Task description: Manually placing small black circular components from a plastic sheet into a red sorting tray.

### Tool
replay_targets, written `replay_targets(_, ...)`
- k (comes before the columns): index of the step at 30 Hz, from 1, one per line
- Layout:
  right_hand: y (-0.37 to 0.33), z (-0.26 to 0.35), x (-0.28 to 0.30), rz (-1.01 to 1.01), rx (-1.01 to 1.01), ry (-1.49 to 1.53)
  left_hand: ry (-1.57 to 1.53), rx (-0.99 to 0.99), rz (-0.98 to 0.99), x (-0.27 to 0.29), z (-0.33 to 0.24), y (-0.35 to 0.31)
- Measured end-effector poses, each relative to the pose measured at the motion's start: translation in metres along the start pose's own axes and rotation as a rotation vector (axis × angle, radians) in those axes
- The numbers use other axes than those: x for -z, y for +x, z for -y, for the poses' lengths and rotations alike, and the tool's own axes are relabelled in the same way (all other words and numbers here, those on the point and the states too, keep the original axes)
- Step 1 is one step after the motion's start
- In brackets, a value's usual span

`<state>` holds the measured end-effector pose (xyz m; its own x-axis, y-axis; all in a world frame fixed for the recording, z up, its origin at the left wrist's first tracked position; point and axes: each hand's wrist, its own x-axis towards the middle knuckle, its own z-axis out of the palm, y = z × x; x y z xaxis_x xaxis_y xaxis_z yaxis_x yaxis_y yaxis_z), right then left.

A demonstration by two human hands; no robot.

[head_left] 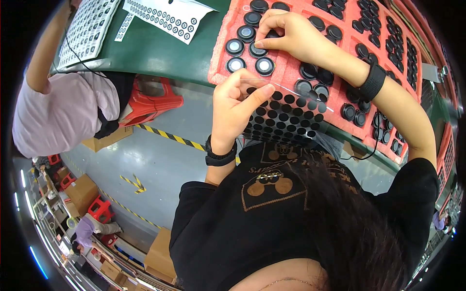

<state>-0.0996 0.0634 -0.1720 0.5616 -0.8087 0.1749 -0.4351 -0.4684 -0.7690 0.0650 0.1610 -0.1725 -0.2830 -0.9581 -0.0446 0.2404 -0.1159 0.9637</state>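
Note:
My left hand (pixel 235 104) grips a clear sheet of black round stickers (pixel 286 114) by its upper edge, thumb on top. The sheet hangs at the near edge of a red foam tray (pixel 218 53). Over the tray's left end, my right hand (pixel 293 36) is closed in a pinch, its fingertips at a black round part (pixel 257 50). Whatever is between them is too small or hidden to make out. Around them sit more black round parts, several with pale centres, such as a front-left part (pixel 236 64) and its neighbour (pixel 265 66).
More filled foam compartments extend right, with a thin black cable (pixel 376 140) near the edge. On the green table (pixel 160 51) lie a white sticker sheet (pixel 167 17) and a white tray (pixel 90 31). At left, a person (pixel 63 111) works beside a red stool (pixel 153 99).

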Motion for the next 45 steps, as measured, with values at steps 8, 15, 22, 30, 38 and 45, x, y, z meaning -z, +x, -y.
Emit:
replay_targets(8, 0.005, -0.005, -0.001, -0.077, -0.168, 0.363, 0.003, -0.019, -0.005, 0.000, 0.001, 0.000)
replay_targets(15, 0.006, -0.006, -0.006, -0.044, -0.234, 0.331, 0.012, 0.000, -0.006, -0.001, 0.000, -0.001)
replay_targets(22, 0.003, -0.001, -0.016, -0.143, -0.100, -0.149, 0.058, -0.017, -0.036, -0.003, 0.000, 0.000)
replay_targets(30, 0.002, 0.003, -0.011, -0.040, -0.169, -0.034, 0.021, -0.028, -0.032, -0.004, 0.003, 0.000)
replay_targets(38, -0.002, -0.008, -0.004, -0.012, -0.033, 0.147, 0.028, -0.042, -0.076, -0.008, 0.003, -0.001)
replay_targets(45, -0.002, 0.002, -0.011, -0.062, -0.128, -0.080, 0.050, -0.041, -0.076, -0.007, 0.003, 0.000)
